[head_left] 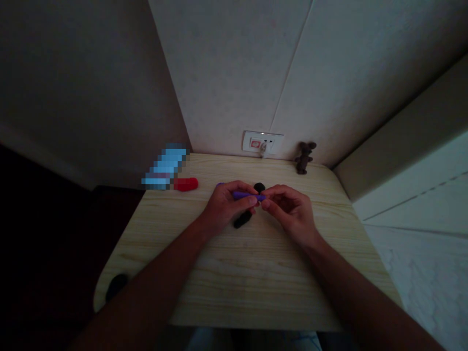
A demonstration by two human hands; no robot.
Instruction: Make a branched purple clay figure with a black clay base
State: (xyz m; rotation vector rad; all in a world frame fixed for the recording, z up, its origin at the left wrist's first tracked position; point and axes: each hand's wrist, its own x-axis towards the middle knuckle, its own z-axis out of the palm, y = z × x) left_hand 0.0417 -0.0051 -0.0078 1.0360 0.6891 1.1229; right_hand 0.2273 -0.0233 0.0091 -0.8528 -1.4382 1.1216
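Note:
Above the middle of the table, a slim purple stick, perhaps modelling clay, lies level between my two hands. My left hand is closed around it, thumb in front and fingers behind. The fingertips of my right hand pinch at its right end, with the other fingers curled. Just behind the fingertips is a dark round lump. A black oblong piece sits on the wood below the stick, with something small and reddish at its upper end, partly covered by my fingers.
The pale wooden table meets the wall at the back. A brown animal-like figure stands back right, near a wall socket. A red piece and a pixelated bright screen are back left. A dark object is front left.

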